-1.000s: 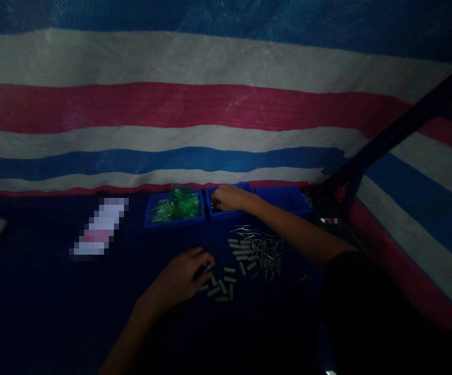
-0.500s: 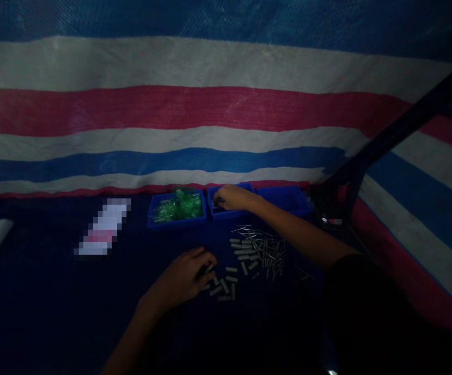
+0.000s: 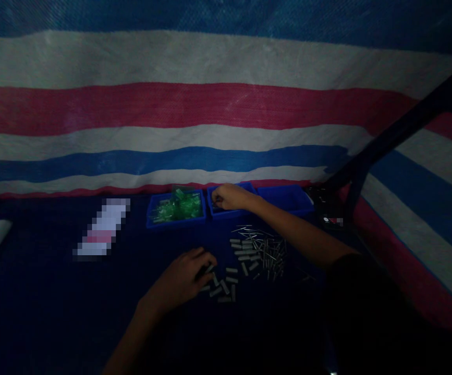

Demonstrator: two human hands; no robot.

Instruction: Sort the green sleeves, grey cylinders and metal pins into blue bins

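Observation:
My left hand [image 3: 186, 273] rests low over the dark blue table, fingers curled. A short grey piece [image 3: 209, 269] shows between its index finger and thumb. Just right of that hand lie several loose short grey cylinders [image 3: 224, 286]. My right hand [image 3: 229, 197] reaches into the middle blue bin [image 3: 231, 213], its fingers pinched together. Shadow hides what those fingertips hold, if anything. More grey cylinders [image 3: 245, 250] and a heap of thin metal pins [image 3: 270, 255] lie on the table below my right forearm.
On the left stands a blue bin [image 3: 176, 224] with green plastic wrapping [image 3: 182, 205] in it. Another blue bin [image 3: 284, 200] is on the right. A blurred-out sheet [image 3: 104, 229] lies at left, and a dark device [image 3: 331, 221] at right. A striped tarp [image 3: 210, 104] hangs behind.
Almost nothing differs. My right hand shifts very slightly inside the middle bin, the left stays put, and the view moves a little.

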